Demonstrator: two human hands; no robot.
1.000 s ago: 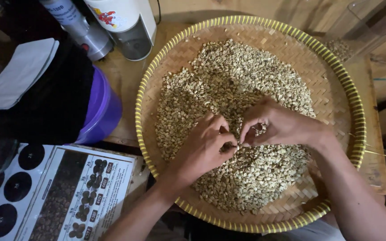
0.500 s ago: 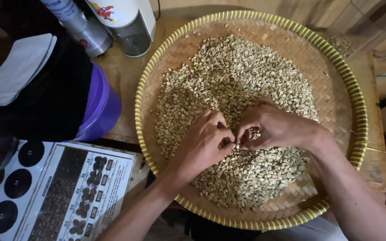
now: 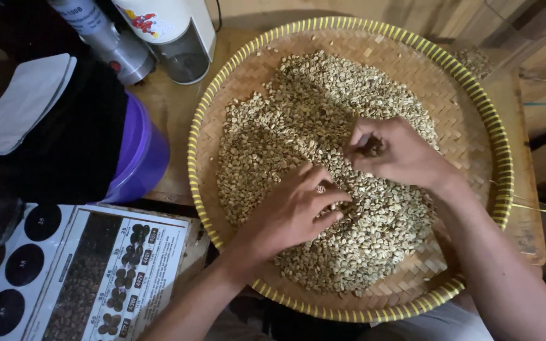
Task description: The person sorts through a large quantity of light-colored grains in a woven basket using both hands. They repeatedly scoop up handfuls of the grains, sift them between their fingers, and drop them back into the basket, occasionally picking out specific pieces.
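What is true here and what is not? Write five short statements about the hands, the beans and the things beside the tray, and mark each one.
1. The pale green beans lie in a round woven bamboo tray with a yellow striped rim. True.
2. The left hand rests palm down on the beans. True.
3. The right hand lies flat and open on the wooden table. False: it is over the beans in the tray, its fingers curled around a few of them.
4. A purple plastic bucket stands left of the tray. True.
5. The printed chart with dark circles lies inside the tray. False: it lies outside, at the lower left.
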